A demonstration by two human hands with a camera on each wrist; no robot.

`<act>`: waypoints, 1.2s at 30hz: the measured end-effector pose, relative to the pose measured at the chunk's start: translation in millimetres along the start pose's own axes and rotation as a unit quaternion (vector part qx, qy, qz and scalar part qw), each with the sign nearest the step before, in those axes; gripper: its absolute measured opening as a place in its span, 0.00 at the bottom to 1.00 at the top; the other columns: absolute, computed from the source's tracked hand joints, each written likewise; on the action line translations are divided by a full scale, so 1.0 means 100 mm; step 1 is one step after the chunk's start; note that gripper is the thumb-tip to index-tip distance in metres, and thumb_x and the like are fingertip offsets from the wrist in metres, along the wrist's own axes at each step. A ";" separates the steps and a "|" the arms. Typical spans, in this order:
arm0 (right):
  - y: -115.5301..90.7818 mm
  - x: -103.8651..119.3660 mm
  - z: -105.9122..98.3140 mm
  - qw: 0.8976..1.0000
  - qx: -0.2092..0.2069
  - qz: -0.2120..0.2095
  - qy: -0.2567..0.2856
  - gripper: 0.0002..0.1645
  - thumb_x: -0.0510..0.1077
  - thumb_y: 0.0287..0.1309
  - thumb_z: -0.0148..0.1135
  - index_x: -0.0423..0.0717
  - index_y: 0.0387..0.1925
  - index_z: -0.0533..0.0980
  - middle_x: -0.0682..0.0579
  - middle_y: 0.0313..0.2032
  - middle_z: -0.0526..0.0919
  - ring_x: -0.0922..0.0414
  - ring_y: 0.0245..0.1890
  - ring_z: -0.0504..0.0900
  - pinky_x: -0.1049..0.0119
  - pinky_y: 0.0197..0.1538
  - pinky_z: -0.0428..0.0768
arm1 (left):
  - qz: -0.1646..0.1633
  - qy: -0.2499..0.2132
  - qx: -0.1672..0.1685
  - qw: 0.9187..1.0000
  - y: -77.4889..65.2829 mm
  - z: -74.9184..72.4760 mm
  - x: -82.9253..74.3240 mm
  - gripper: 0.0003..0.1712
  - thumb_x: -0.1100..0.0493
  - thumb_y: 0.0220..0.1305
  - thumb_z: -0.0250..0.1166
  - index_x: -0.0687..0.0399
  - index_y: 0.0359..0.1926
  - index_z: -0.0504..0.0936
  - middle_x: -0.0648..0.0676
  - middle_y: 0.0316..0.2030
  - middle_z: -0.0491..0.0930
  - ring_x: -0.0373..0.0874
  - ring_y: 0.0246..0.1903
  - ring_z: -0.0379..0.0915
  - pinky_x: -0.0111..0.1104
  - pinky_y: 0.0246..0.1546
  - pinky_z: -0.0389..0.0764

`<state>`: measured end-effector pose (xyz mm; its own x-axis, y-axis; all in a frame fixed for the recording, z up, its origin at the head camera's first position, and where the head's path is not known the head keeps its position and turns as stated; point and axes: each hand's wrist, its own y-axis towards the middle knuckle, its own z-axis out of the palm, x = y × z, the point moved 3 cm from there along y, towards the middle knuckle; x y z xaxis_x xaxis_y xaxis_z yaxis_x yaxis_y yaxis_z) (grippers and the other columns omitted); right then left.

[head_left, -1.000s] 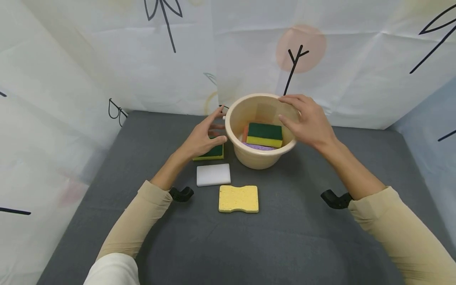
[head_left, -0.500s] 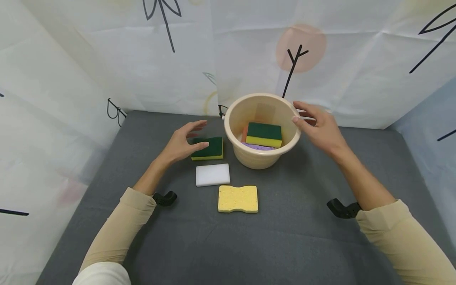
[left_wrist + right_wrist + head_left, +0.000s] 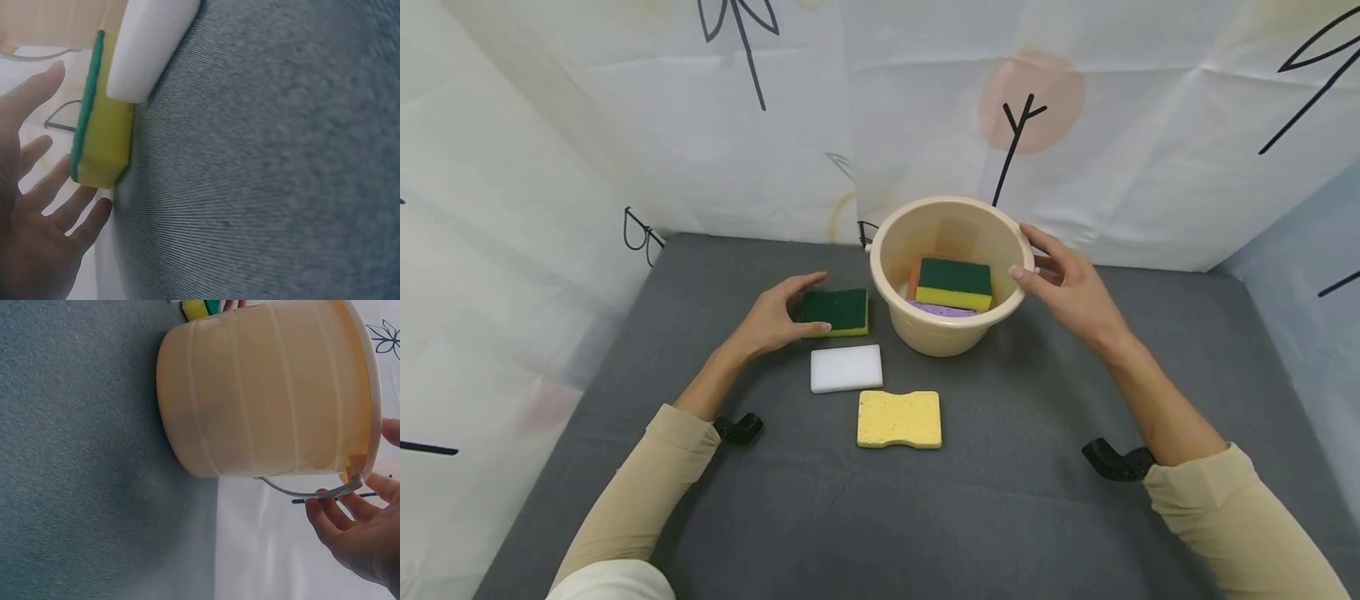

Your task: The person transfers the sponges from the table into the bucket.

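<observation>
Fingers point(image 3: 803, 282) of my left hand point(image 3: 767, 322) are lowering around the green-and-yellow sponge point(image 3: 838, 308), staying apart, clamping nothing; I'm judging this as getting ready to pinch. The sponge is lying toward the back edge of the tabletop point(image 3: 970, 517), between its back left corner and the bucket point(image 3: 936, 337). Compared with half a second ago, my left hand is sitting lower (the sponge isn't shifting), while my right hand point(image 3: 1072, 293) is pinching the bucket's rim.

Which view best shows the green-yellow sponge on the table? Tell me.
Head view: the sponge shows nearly whole from above. Left wrist: side-on, partly behind the white block. Right wrist: only a bit, top edge.
</observation>
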<state>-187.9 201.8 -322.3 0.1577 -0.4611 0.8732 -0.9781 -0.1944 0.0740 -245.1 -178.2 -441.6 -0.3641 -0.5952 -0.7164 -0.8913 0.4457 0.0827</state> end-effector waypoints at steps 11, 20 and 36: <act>0.01 -0.37 0.01 0.999 -0.019 0.025 0.011 0.39 0.53 0.57 0.59 0.64 0.68 0.54 0.53 0.65 0.59 0.48 0.62 0.62 0.46 0.57 0.64 | -0.027 0.012 0.024 0.999 0.02 0.08 0.09 0.50 0.38 0.42 0.70 0.41 0.67 0.60 0.48 0.62 0.62 0.47 0.55 0.64 0.44 0.52 0.68; -0.01 -0.38 0.10 0.996 -0.001 0.006 0.085 0.37 0.49 0.61 0.55 0.65 0.68 0.52 0.50 0.65 0.57 0.44 0.56 0.69 0.69 0.43 0.78 | -0.028 0.026 0.030 0.999 0.07 0.13 0.14 0.49 0.37 0.41 0.70 0.38 0.66 0.61 0.48 0.61 0.63 0.47 0.54 0.63 0.45 0.51 0.68; -0.01 -0.39 0.12 0.997 0.015 -0.002 0.071 0.34 0.51 0.63 0.51 0.70 0.68 0.51 0.53 0.67 0.53 0.48 0.48 0.76 0.70 0.45 0.76 | -0.036 0.045 0.017 0.998 0.07 0.09 0.11 0.42 0.37 0.45 0.68 0.38 0.63 0.66 0.50 0.58 0.66 0.47 0.49 0.67 0.44 0.45 0.72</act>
<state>-191.3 209.4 -362.1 0.1392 -0.3340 0.9322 -0.9726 -0.2233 0.0652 -253.1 -176.0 -455.0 -0.3234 -0.6843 -0.6536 -0.9070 0.4210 0.0080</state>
